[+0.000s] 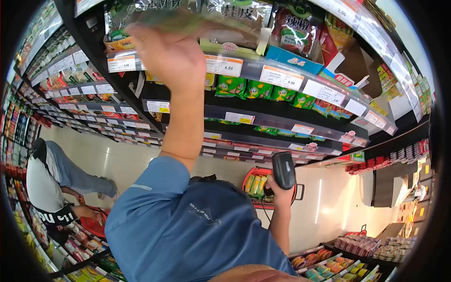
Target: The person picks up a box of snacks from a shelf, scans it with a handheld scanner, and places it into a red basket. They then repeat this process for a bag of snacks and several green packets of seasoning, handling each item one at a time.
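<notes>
My left hand is raised to the upper shelf and smeared by motion. It appears closed on a blurred spice packet, though its fingers are partly hidden. Just behind are upright spice packets in display cartons, and a packet of dried chillies stands to the right. Lower down, my right hand is wrapped round the grip of a black barcode scanner, from which a thin cord hangs.
Price labels line the shelf edge, with green snack bags below. A red shopping basket holding yellow-green packs is on the floor beyond the scanner. Another person bends at the left by a red basket.
</notes>
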